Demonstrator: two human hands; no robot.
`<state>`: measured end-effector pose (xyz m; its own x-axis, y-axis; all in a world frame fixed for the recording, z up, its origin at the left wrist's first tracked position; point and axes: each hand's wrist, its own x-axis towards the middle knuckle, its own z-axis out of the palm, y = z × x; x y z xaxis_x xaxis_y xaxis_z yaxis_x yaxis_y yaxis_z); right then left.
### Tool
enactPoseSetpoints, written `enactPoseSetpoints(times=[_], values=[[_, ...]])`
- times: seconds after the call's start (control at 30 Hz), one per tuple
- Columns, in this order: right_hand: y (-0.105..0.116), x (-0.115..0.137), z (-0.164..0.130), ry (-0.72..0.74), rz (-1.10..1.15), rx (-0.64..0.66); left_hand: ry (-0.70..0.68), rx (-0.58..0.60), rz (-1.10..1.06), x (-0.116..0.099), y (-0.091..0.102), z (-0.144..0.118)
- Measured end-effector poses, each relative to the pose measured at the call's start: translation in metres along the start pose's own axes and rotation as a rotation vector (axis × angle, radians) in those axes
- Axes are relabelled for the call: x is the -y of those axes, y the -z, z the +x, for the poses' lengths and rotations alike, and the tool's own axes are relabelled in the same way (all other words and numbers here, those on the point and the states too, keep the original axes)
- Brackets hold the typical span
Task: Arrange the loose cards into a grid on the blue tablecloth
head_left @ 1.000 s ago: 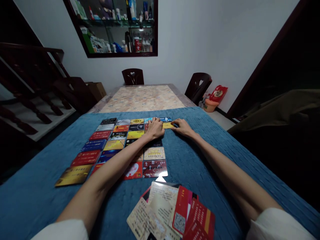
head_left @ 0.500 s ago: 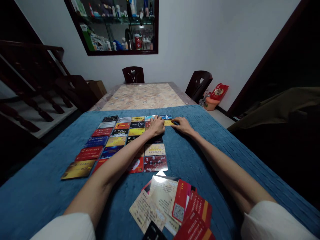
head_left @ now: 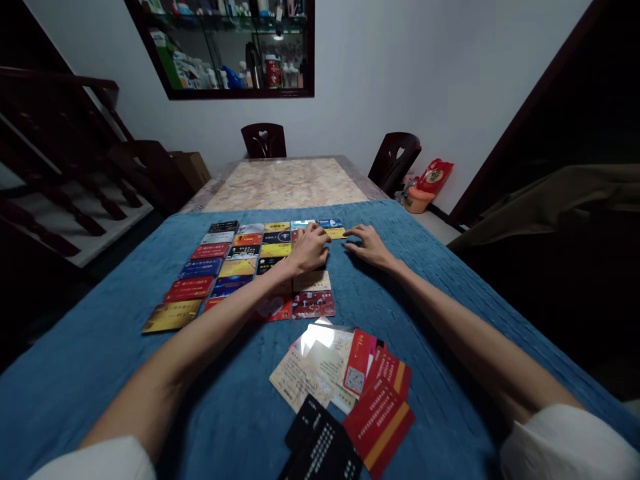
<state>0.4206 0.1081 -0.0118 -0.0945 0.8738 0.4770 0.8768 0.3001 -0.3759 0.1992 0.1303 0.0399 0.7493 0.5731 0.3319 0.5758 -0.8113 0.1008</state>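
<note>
A grid of colourful plastic cards [head_left: 235,267] lies in rows on a blue cloth [head_left: 425,293]. My left hand [head_left: 310,248] rests over the grid's far right part, fingers curled on the cards, touching a yellow card [head_left: 336,233] at its left end. My right hand [head_left: 369,245] hovers just right of that yellow card, fingers spread, holding nothing. Close to me lies a loose pile of cards [head_left: 345,380], beige, red and black, fanned over each other.
Beyond the cloth the table [head_left: 285,183] shows a marbled top, with dark chairs [head_left: 264,140] around it. A glass cabinet [head_left: 235,47] hangs on the far wall. A red bag [head_left: 435,177] and an orange pot sit on the floor at right. Stairs run at left.
My right hand has come off the yellow card and drawn back a little to the right. My head has lifted, so the near pile shows more fully. The left hand stays on the cards.
</note>
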Motion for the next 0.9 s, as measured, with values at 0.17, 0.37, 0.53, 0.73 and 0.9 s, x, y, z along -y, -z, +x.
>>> enactPoseSetpoints(times=[0.17,0.37,0.53,0.73,0.9], values=[[0.020,0.026,-0.026,0.102,0.065,0.063,-0.106,-0.049,-0.086,-0.017,0.009,-0.040],[0.045,0.062,-0.065,0.135,0.185,0.161,-0.166,-0.036,-0.194,-0.044,0.023,-0.083],[0.060,0.084,-0.094,0.117,0.277,0.257,-0.218,-0.004,-0.291,-0.074,0.029,-0.109],[0.068,0.097,-0.117,0.112,0.351,0.323,-0.307,0.108,-0.292,-0.113,0.031,-0.135],[0.070,0.102,-0.125,0.144,0.323,0.321,-0.343,0.229,-0.218,-0.134,0.037,-0.147]])
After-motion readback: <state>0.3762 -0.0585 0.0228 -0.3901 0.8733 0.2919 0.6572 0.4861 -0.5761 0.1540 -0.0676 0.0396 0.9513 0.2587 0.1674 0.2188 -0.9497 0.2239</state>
